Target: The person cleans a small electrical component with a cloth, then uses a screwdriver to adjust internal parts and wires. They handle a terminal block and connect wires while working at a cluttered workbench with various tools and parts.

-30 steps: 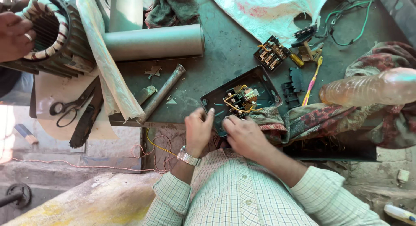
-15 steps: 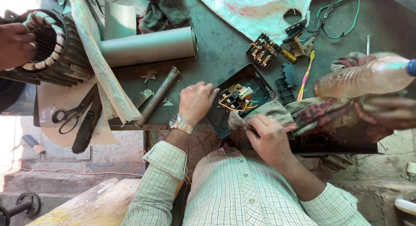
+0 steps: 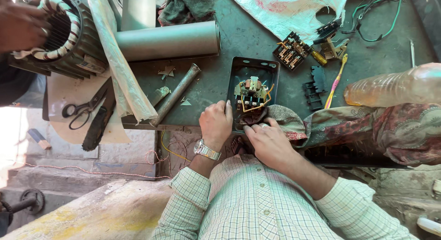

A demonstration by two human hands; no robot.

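At centre frame, the left hand (image 3: 216, 122) curls around the black switch box (image 3: 253, 88) edge; the right hand (image 3: 268, 141) pinches patterned cloth (image 3: 285, 120) against it on the desk (image 3: 220, 70).

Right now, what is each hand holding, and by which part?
The left hand grips the black switch box by its near left edge; the right hand presses a patterned cloth against its near end.

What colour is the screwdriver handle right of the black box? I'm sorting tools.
Pink-red screwdriver handle, yellow at one end; head view.
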